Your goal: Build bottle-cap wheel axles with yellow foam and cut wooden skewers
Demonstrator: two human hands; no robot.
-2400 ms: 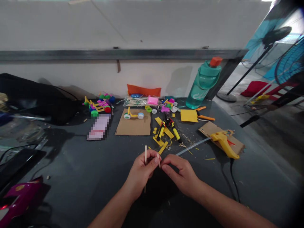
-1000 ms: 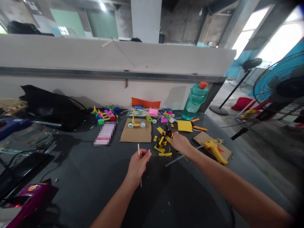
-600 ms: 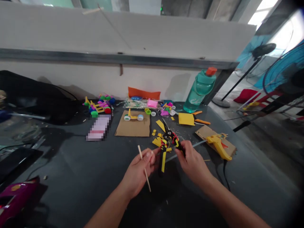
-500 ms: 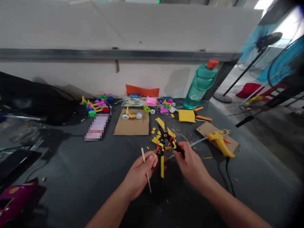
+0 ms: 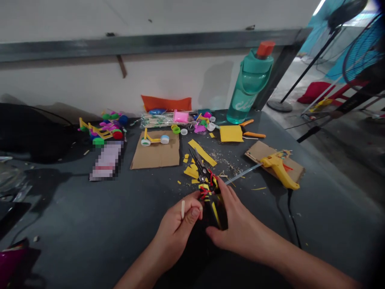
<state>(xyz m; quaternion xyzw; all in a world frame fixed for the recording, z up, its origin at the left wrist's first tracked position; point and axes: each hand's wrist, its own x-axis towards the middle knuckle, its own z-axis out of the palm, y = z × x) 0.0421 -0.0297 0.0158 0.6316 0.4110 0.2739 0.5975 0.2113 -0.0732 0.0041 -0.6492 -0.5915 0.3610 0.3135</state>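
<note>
My left hand (image 5: 180, 222) is closed around a thin wooden stick (image 5: 183, 209), whose pale end sticks up past the fingers; the remainder is hidden. Beside it, my right hand (image 5: 237, 216) grips spring-loaded shears with black and yellow handles (image 5: 214, 210). The shears' dark blades (image 5: 199, 162) point away from me and look nearly closed. Their handles lie between my right thumb and fingers, and my left fingertips are close to them. Just beyond the blades lie a yellow strip (image 5: 203, 152) and several small yellow scraps (image 5: 191, 172).
A small yellow model with cap wheels (image 5: 155, 139) rests on a cardboard square (image 5: 156, 158). A yellow glue gun (image 5: 279, 170) lies on cardboard at right. Behind stand a teal bottle (image 5: 248, 92), a yellow block (image 5: 231, 133) and orange-handled pliers (image 5: 254, 134). A colourful model (image 5: 106, 128) sits left.
The shears' handles have come together and the blades have closed. My right hand now wraps further around the handles. The stick has turned in my left hand, showing less length. The camera view has shifted.
</note>
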